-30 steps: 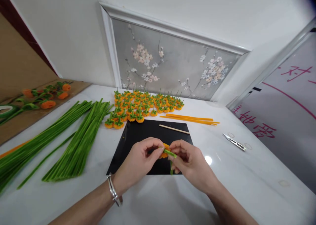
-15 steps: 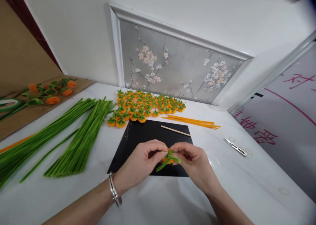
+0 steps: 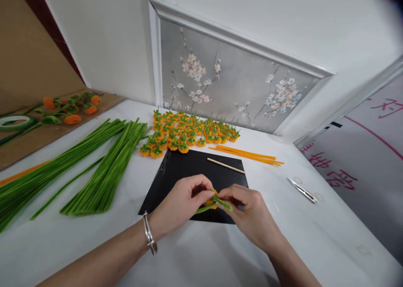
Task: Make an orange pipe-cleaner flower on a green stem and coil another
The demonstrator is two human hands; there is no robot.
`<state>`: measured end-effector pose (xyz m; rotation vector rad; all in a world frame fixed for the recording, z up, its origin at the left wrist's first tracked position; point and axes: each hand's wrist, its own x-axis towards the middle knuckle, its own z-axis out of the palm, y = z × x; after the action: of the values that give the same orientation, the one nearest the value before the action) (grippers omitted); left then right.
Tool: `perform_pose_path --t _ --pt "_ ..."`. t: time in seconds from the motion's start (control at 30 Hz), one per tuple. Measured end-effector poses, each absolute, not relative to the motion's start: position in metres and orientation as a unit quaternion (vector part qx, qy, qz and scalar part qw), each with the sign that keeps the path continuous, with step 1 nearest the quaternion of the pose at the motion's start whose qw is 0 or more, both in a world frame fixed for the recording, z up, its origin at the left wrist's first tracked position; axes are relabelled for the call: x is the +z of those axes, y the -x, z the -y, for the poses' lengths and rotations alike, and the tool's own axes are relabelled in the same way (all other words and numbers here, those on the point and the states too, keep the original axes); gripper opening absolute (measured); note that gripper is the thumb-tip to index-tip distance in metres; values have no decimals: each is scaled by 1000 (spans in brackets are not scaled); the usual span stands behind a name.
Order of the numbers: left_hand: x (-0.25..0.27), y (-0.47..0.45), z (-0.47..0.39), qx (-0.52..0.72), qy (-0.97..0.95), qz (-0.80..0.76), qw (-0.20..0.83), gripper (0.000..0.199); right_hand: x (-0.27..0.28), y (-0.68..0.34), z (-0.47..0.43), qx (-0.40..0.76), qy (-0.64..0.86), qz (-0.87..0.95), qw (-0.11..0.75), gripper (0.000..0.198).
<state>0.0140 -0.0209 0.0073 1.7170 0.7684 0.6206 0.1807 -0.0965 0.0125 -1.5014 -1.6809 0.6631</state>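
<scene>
1. Orange and green fuzzy flower heads (image 3: 189,131) stand packed together on the white tabletop (image 3: 315,236), just beyond the black mat (image 3: 185,165), thin stalks upward. They look done, or close to it (too crowded for a sure count).

2. One more flower piece (image 3: 209,202) is between the two hands, over the near part of the mat. Green ends jut out of it, one toward the right and one toward the near left, so I judge this one partly made, its green part not yet settled.

3. Plenty of material seems left: two thick bundles of green strips (image 3: 107,173) on the left, a single green strip (image 3: 68,185) between them, and a few orange strips (image 3: 248,155) beyond the mat's right side.

4. The left hand (image 3: 181,198) is mostly closed, thumb and forefinger drawn together in a pinch at the left side of the piece; the other fingers are largely hidden.

5. The right hand (image 3: 252,211) is likewise nearly closed, its fingertips gathered against the piece from the right, beside the jutting green end (exactly which part it grips, I cannot tell).

6. A pale stick (image 3: 226,166) lies on the mat and small metal snips (image 3: 301,190) lie farther right, both untouched.
</scene>
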Motion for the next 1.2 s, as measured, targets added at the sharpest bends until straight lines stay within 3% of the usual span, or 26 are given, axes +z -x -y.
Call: perform_pose_path --t 0.17,0.27,0.47,0.57,0.77,1.0,1.2 --pt "10 -13 25 304 -802 -292 423 14 13 -178 95 418 607 558 381 21" --pt "9 -13 27 321 -809 -267 414 16 15 -177 96 461 585 553 373 25" --pt "9 -14 25 259 -704 -266 605 11 18 -179 101 275 579 679 358 17" --pt "14 -14 23 242 -667 -249 659 10 19 -182 101 250 564 701 358 16" --pt "23 -11 21 218 -651 -260 679 8 20 -185 101 275 563 685 371 15" --pt "20 -12 20 234 -665 -232 671 9 20 -184 102 225 556 704 380 9" --pt "19 -13 22 241 -665 -248 662 8 19 -186 104 187 515 756 358 25"
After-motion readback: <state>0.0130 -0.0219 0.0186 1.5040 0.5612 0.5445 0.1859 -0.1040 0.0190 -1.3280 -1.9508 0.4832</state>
